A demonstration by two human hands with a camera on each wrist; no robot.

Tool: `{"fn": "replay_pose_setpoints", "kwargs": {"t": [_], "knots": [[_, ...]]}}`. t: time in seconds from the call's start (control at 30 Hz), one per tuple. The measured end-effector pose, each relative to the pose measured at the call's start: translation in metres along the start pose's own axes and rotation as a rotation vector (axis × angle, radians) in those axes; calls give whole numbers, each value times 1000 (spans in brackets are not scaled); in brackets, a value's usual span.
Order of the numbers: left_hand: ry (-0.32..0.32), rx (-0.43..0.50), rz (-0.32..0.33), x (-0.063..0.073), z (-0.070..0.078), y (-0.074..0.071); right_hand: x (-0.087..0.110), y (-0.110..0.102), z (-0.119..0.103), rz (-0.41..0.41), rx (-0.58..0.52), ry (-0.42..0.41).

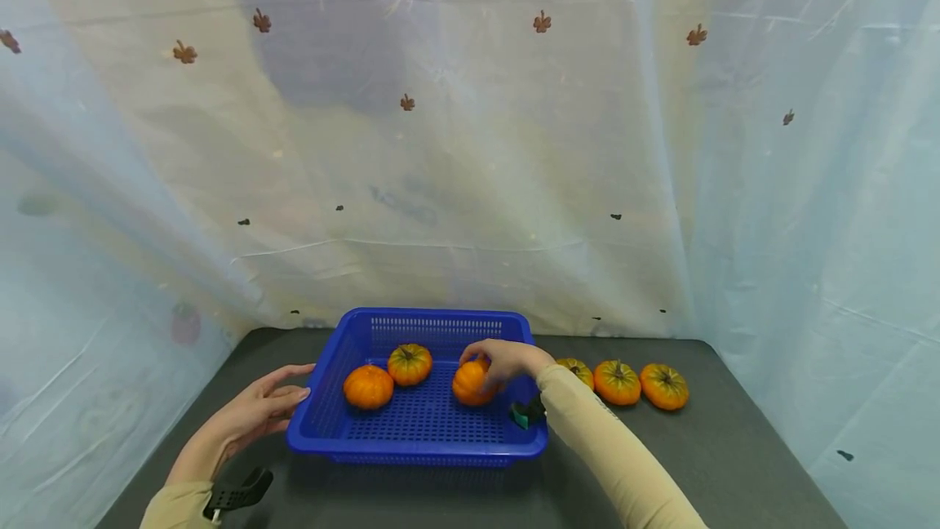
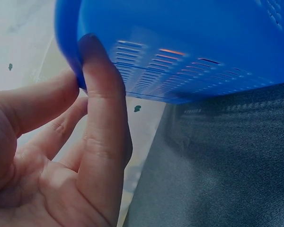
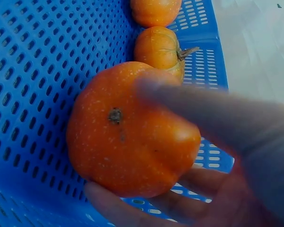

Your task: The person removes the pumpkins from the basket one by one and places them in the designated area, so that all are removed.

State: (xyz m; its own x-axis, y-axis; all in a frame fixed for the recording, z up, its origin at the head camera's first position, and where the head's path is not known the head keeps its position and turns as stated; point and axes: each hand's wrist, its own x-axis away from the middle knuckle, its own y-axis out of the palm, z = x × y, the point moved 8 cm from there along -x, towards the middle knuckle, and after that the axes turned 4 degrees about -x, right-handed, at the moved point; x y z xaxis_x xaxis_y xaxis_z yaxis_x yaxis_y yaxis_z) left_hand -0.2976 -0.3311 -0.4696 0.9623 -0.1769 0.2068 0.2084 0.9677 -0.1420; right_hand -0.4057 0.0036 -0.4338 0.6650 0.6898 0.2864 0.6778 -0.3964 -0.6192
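A blue plastic basket with slotted walls stands on the dark table. My left hand is at its left side, thumb and a finger pinching the rim in the left wrist view. Inside the basket, my right hand grips a small orange pumpkin, its thumb on one side and fingers around the other. Two more small pumpkins lie in the basket's left half: an orange one and a greenish-orange one. Whether the gripped pumpkin touches the basket floor, I cannot tell.
Right of the basket a row of small pumpkins rests on the table: one partly behind the right sleeve, a middle one and an outer one. A pale plastic sheet hangs behind and at both sides.
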Motion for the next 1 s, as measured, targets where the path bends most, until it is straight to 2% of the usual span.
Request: {"fn": "replay_pose_setpoints", "kwargs": {"t": [0.13,0.3,0.87,1.0], "knots": [[10,5,-8,-1,1,0,-1,1,-1,-12,-30,-9],[15,7,-15,-1,2,1,-1,0,-2,-21,2,-30],[-3,2,-19,0,0,1,5,10,6,-106,-66,50],[12,-3,-33,-1,0,1,7,9,3,-115,-23,28]]}}
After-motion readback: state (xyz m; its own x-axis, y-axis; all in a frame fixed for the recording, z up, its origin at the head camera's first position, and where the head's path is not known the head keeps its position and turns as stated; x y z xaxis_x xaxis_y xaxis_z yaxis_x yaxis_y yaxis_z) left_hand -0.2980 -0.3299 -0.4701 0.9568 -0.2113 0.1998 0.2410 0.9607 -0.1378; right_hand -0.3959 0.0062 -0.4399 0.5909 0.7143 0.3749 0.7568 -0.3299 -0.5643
